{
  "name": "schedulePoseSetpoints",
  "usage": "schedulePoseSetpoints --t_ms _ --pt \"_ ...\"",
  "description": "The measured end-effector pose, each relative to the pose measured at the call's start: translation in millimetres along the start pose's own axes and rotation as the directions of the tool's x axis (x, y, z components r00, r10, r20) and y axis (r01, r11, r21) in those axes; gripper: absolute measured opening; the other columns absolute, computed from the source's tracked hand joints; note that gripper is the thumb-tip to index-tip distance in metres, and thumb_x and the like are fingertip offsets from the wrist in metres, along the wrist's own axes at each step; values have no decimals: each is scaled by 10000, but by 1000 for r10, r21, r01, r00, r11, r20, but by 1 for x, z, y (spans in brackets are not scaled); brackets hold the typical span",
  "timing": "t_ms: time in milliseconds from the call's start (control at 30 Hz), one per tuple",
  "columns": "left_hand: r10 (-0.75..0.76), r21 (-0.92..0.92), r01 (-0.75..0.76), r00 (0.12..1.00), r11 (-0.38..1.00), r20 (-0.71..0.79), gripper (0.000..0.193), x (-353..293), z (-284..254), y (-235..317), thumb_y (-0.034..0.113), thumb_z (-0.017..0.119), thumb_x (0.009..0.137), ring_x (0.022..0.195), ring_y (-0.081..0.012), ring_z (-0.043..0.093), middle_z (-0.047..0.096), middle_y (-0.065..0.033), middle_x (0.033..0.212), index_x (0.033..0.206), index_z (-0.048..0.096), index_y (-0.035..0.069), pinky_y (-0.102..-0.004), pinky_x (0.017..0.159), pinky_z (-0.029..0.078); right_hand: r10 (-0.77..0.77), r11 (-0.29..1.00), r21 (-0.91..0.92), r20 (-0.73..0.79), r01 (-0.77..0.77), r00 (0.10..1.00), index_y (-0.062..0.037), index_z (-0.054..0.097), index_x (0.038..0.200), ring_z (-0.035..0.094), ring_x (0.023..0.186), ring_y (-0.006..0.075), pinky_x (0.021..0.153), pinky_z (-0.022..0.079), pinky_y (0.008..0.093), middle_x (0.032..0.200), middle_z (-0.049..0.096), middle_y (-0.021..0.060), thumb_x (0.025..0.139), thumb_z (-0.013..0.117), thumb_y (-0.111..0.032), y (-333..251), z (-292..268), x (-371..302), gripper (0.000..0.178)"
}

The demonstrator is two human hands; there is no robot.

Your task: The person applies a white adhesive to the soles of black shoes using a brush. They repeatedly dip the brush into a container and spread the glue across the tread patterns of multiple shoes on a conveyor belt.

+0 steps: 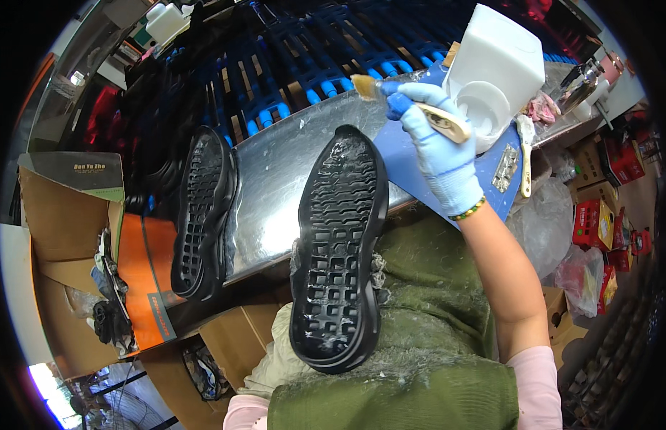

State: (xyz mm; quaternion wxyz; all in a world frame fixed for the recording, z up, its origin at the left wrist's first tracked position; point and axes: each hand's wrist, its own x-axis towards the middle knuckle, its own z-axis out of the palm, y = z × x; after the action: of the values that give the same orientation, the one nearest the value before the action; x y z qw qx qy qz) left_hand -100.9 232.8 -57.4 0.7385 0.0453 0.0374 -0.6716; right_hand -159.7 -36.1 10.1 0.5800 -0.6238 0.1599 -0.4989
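A black shoe sole [340, 247] is held up over my lap, its glossy wet inner side facing me. My left hand is hidden under the sole; only some pale cloth shows at the sole's edge. My right hand [437, 147], in a light blue glove with a bead bracelet at the wrist, grips a wooden-handled brush [412, 104]. The bristles point left, just above the toe end of the sole and apart from it. Behind the brush stands a white plastic glue container [501, 64] with a round opening.
A second black sole [202, 211] lies on the metal bench [276, 179] at the left. A blue mat [401, 161] covers the bench's right part, with another brush [525, 154] on it. Blue conveyor racks [304, 64] run behind. Cardboard boxes [68, 215] stand left, red boxes [595, 222] right.
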Motion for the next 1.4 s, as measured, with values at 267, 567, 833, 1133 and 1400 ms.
schedulePoseSetpoints --t_ms 267,567,833,1133,1400 --pt "88 -21 -89 996 996 -30 749 -23 3 -2 452 645 978 1202 -438 635 545 -322 1392 1505 417 -30 -589 977 580 -138 424 -714 558 557 819 -220 723 1066 626 985 305 831 495 408 1001 674 67 785 715 -119 -18 33 -27 299" --pt "133 -40 -133 991 990 -6 772 -23 10 -5 486 626 980 1185 -440 641 554 -323 1375 1510 408 -32 -591 968 584 -266 756 -315 653 573 709 -242 696 905 589 1140 280 974 478 447 942 603 34 841 628 -261 -77 74 -102 96" --pt "175 -103 -170 984 980 43 794 -22 18 6 517 609 982 1170 -441 645 562 -325 1360 1514 399 -34 -592 961 588 -263 880 -371 142 298 954 -89 586 1212 637 1173 270 1055 490 399 1255 625 136 844 810 -35 -77 -12 -84 434" --pt "201 -99 -199 979 975 18 819 -16 22 7 551 591 984 1153 -442 651 571 -326 1343 1519 389 -36 -594 952 593 -100 963 -262 -110 68 989 31 611 1266 685 1076 255 935 541 380 1189 697 191 1030 577 -446 -73 -58 -103 533" --pt "62 -192 -119 958 974 -279 843 21 38 -14 582 574 986 1138 -444 656 578 -327 1328 1523 381 -38 -595 944 597 323 945 -8 -133 -327 937 22 654 1134 704 819 201 742 558 280 1028 706 134 1007 664 -313 -110 -46 -98 358"
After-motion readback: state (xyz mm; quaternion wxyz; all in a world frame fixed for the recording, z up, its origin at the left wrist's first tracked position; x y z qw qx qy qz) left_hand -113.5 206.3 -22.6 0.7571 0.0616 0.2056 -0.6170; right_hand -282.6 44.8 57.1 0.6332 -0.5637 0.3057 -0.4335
